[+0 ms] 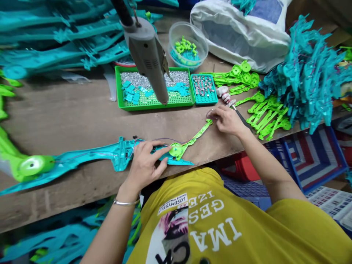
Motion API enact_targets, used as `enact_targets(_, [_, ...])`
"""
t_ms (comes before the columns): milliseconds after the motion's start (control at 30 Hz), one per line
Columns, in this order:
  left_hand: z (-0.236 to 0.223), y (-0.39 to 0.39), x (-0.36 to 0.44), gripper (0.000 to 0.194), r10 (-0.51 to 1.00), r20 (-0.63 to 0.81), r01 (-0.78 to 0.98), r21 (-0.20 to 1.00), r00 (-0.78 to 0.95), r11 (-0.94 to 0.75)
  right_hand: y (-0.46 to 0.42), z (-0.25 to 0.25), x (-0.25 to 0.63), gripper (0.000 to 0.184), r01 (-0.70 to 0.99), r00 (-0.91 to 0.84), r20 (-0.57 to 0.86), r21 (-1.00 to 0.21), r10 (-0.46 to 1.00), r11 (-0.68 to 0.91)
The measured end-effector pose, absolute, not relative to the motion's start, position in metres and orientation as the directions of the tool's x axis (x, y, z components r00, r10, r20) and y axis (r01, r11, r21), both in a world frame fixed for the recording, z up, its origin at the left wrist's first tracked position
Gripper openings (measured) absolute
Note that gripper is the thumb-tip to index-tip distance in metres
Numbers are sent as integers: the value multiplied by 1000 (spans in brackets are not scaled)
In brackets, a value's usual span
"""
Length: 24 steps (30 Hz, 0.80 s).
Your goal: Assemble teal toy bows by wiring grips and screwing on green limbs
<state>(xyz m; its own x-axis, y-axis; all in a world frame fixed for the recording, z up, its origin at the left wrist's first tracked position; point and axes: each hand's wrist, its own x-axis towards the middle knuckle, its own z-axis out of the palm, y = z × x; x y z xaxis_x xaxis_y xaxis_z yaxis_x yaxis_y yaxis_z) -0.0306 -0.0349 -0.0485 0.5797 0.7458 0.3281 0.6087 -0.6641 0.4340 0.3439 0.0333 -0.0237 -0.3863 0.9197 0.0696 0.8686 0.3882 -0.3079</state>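
Observation:
A long teal plastic shell (90, 153) with a crossbar lies along the table's front edge, a thin dark wire running on it. My left hand (147, 161) rests on its right part, fingers stretched out, index finger touching the round end of a lime-green plastic arm (189, 143). That arm slants up to the right, and the wire passes alongside it. At its far tip my right hand (225, 119) is closed, fingertips pinching the end of the wire. How much of the arm's tip these fingers also touch is hidden.
A grey electric screwdriver (147, 55) hangs over a green tray (156, 106) of screws and teal pieces. Beside it stand a small teal tray (205, 99) of metal discs and a clear tub (202, 60). Lime-green arms (268, 117) and teal shells (308, 77) pile up at right.

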Motion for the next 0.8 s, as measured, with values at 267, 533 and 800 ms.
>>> enact_targets(267, [-18,-54,-5,26,833,464,602,584,303,-544,20,-5,330,25,722,-74,153,-673,985,158])
enact_targets(533, [-6,-76,54,22,884,268,418,803,384,-425,5,15,276,25,-60,13,-380,-924,925,-378])
enact_targets(800, [-13,-48,62,20,980,12,451,887,197,-101,-9,1,240,37,-178,-239,-558,-779,795,-601])
